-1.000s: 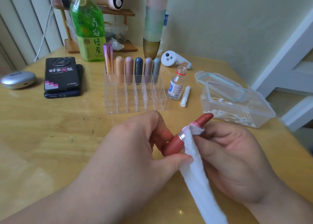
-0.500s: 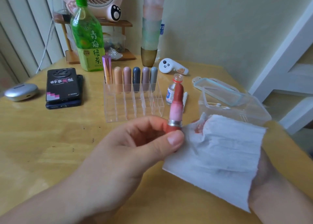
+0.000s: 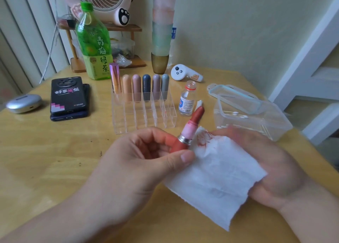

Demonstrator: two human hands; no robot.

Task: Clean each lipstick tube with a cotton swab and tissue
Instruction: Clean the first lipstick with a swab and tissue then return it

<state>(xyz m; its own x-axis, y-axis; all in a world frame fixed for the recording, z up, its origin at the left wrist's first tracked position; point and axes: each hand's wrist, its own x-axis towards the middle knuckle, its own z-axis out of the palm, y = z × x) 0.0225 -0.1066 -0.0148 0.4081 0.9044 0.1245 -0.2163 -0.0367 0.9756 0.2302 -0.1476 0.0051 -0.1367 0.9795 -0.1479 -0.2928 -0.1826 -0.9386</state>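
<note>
My left hand point(image 3: 139, 162) grips the base of an uncapped red lipstick point(image 3: 190, 130) between thumb and fingers, its bullet tilted up and to the right. My right hand point(image 3: 275, 165), blurred by motion, holds a white tissue point(image 3: 216, 180) spread beside the tube. The tissue's red-stained corner lies next to the silver collar. Several capped lipsticks point(image 3: 146, 88) stand in the back row of a clear organizer point(image 3: 143, 114). A cotton swab point(image 3: 199, 103) lies by a small open bottle point(image 3: 187, 101).
A clear box of cotton swabs point(image 3: 256, 121) stands at the right with its lid point(image 3: 236, 95) leaning on it. Two stacked phones point(image 3: 68, 97) and a silver case point(image 3: 23, 103) lie at the left. A green tea bottle point(image 3: 95, 46), stacked cups point(image 3: 161, 40) and a white controller point(image 3: 185, 73) stand behind.
The tissue was wrapped round the tube a second ago; my right hand pulled it off and opened it out. The lipstick stood upright, then tilted right toward the tissue.
</note>
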